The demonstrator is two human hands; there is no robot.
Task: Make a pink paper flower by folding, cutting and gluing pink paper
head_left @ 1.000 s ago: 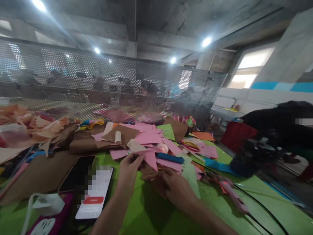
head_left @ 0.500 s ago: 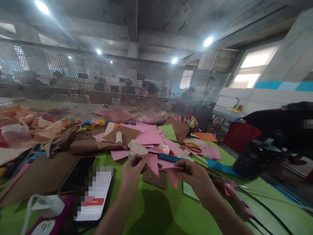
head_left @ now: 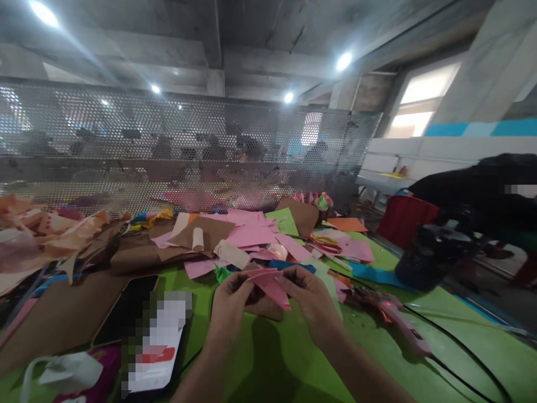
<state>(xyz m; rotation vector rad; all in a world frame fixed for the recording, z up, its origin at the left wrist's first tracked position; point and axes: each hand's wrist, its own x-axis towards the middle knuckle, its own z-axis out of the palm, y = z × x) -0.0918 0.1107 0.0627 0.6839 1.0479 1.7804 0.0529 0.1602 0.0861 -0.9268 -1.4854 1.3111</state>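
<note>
Over the green table, my left hand (head_left: 232, 294) pinches one end of folded pink paper (head_left: 271, 286). At the other end my right hand (head_left: 308, 291) has its thumb and fingers closed on the same pink paper. The two hands are close together, and I cannot tell whether they hold one piece or two overlapping ones. A brown paper piece (head_left: 264, 308) lies on the table beneath them. Just beyond the hands are a blue strip (head_left: 289, 264), partly hidden, and a scrap of crumpled green paper (head_left: 222, 273).
Pink paper sheets (head_left: 251, 232) and brown sheets are heaped behind. Two phones lie at left, one with a lit screen (head_left: 157, 347), near a white charger (head_left: 71, 372). A pink glue gun (head_left: 403, 324) with a black cord rests at right. A dark bucket (head_left: 432, 254) and a person in black (head_left: 474, 184) are beyond.
My right hand has moved left, bringing its pink paper against the piece in my left hand. The camera view has turned slightly right.
</note>
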